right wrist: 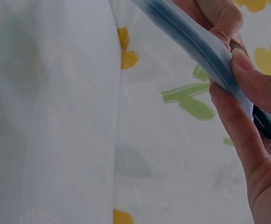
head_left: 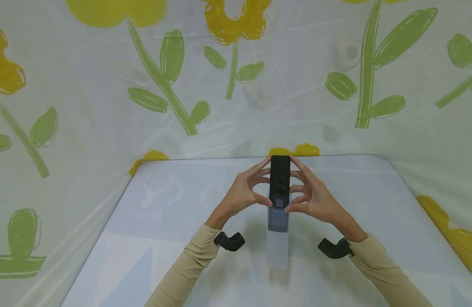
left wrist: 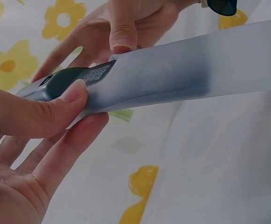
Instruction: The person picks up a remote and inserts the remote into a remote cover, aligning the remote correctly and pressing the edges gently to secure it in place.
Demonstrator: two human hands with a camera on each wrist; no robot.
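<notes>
White flowered curtain (head_left: 297,94), perhaps plastic, beyond device (head_left: 280,175)

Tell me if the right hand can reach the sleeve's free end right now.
Probably yes: nothing visible covers the free end of the sleeve. But the right hand pinches the sleeve around the device, so it would likely need to let go first, leaving the left hand holding on.

Device (head_left: 280,179) partly in sleeve (head_left: 277,251) — between fingers (left wrist: 77,142) — above table (head_left: 163,230).
</notes>
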